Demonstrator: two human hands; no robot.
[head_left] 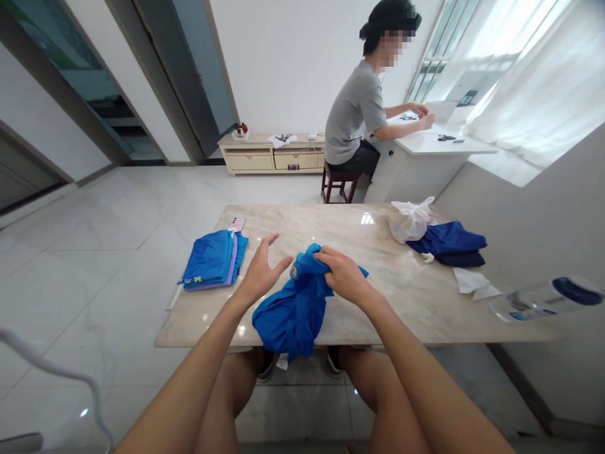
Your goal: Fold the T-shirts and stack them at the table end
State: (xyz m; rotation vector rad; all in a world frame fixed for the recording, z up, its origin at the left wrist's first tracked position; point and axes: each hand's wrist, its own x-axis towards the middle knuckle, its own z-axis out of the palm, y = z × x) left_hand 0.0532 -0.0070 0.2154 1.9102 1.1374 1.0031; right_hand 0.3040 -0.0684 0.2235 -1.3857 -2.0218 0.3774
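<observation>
A crumpled blue garment (295,315) hangs from my right hand (347,274), whose fingers are closed on its bunched upper part. Its lower end droops over the table's near edge, with a small white tag (282,361) showing beneath. My left hand (262,271) is just left of the cloth, thumb and fingers apart, holding nothing. Further left lies a stack of folded clothes (208,258), blue on top with lilac and more blue layers at its side. What kind of garment is in my hand I cannot tell.
On the marble table (359,315), a white plastic bag (410,219), dark blue cloth (447,243), paper tissue (474,282) and clear bottle (543,301) are at the right. A phone (237,223) lies behind the stack. A seated person (354,113) works at a white desk (425,142).
</observation>
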